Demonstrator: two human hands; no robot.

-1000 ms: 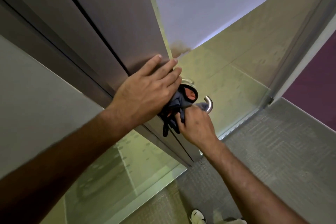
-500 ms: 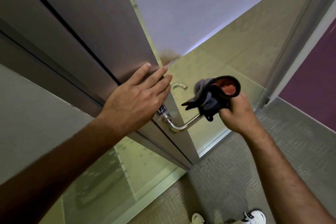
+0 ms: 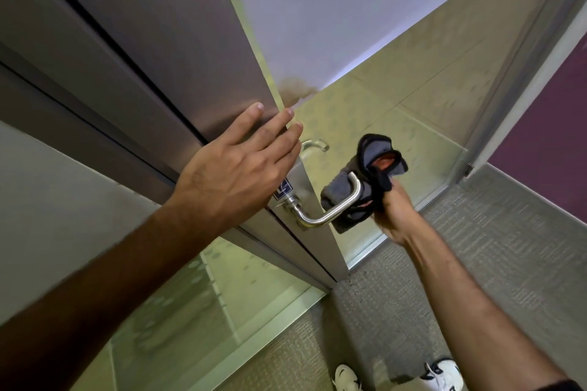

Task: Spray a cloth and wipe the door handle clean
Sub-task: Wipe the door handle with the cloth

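A curved steel lever handle (image 3: 336, 211) sticks out from the edge of a brushed metal door (image 3: 152, 51). My left hand (image 3: 235, 171) lies flat on the door face just above the handle's base, fingers spread, holding nothing. My right hand (image 3: 392, 214) grips a bunched grey and black cloth (image 3: 371, 174) with an orange patch. The cloth sits right behind the free end of the lever, at or very near it. A second lever (image 3: 313, 146) shows on the door's far side. No spray bottle is in view.
The door stands ajar, its edge toward me. Glass panels with a frosted pattern (image 3: 397, 143) run behind and below it. Grey carpet (image 3: 476, 251) covers the floor, a purple wall (image 3: 552, 149) stands at right, and my white shoes (image 3: 441, 374) show at the bottom.
One second ago the cloth was pressed on the handle near its base. My right hand then pulled it off to the right, and has now brought it back down to the lever's free end.
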